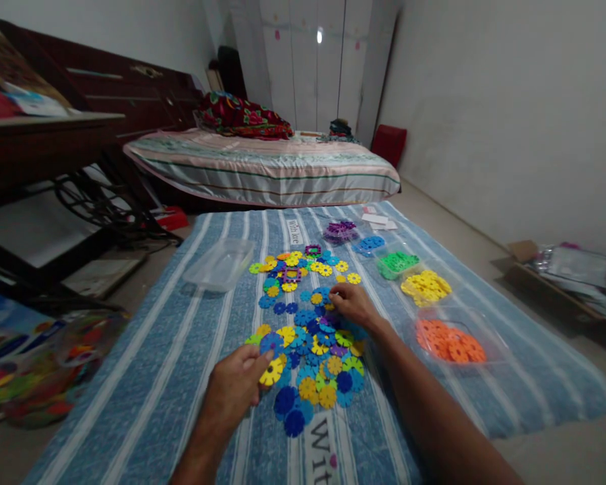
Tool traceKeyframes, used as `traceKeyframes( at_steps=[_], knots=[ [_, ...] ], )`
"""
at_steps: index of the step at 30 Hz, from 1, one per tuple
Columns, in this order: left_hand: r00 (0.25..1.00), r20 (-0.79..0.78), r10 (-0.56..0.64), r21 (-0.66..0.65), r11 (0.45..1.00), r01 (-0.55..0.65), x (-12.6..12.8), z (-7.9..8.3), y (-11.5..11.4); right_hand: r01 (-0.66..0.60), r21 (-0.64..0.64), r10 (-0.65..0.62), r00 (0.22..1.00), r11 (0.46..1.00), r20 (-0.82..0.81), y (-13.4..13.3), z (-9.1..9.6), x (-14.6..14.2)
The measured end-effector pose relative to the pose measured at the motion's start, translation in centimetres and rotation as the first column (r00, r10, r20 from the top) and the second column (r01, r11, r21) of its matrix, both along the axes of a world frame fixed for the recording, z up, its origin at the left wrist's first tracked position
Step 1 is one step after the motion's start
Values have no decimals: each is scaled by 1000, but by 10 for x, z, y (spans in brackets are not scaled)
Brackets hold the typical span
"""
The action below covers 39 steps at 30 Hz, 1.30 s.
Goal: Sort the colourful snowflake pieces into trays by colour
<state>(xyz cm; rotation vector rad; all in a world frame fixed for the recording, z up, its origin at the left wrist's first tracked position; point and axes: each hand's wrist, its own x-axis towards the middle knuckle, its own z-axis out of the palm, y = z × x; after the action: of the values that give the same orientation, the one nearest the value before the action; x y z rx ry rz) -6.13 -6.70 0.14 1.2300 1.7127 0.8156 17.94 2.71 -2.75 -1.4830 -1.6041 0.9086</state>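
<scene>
My left hand (237,377) is closed at the near left of a spread of colourful notched plastic discs, its thumb and fingers gripping a yellow disc (271,371). A blue disc (271,341) lies just beyond the fingertips. My right hand (354,304) reaches into the right side of the spread with its fingers pinched together; what they hold, if anything, is hidden. Between the hands lie loose discs in blue, yellow, green and purple, among them a dark blue disc (295,424) nearest me. Two purple square-shaped pieces (291,275) rest at the far end.
A clear plastic tub (221,264) stands on the left of the striped cloth (156,377). Along the right are containers of orange discs (449,341), yellow discs (426,287), green discs (398,264), blue pieces (371,244) and purple pieces (340,231). A bed (273,168) stands behind.
</scene>
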Motion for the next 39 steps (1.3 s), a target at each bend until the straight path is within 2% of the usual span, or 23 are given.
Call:
traceKeyframes(
  at_steps=[2,3,5,8,11,14,20,24,29,32,35,39],
  knots=[
    [999,31,-9,2,1000,9,4,0,4,-74,97,34,932,993,360,-14,19,-6],
    [999,53,-13,-7,1000,14,6,-1,5,-119,103,59,883,988,465,-24,27,-10],
    [995,93,-27,-27,999,30,9,-5,5,-204,104,114,826,973,552,-46,39,-22],
    [989,127,-80,-80,993,91,10,-13,4,-322,54,240,796,945,556,-80,42,-40],
    [976,180,-122,-140,979,148,6,-19,2,-367,18,305,799,930,518,-105,35,-54],
    [955,274,-110,-115,983,146,1,-19,-2,-402,14,345,805,916,483,-121,28,-65],
    [913,392,-111,-72,986,150,2,-15,-15,-479,90,365,765,873,531,-131,14,-84],
    [876,471,-101,-68,986,150,5,-15,-17,-518,126,347,714,846,608,-131,7,-82],
    [891,413,-189,-75,968,240,9,-15,-19,-574,153,378,693,805,614,-132,7,-67],
    [893,371,-256,-72,951,302,10,-16,-18,-560,223,321,708,798,629,-134,5,-57],
    [896,354,-268,-73,947,312,10,-16,-17,-513,321,220,739,796,636,-134,6,-44],
    [900,362,-242,-62,957,283,10,-14,-16,-368,417,31,778,831,627,-124,17,-9]
  ],
)
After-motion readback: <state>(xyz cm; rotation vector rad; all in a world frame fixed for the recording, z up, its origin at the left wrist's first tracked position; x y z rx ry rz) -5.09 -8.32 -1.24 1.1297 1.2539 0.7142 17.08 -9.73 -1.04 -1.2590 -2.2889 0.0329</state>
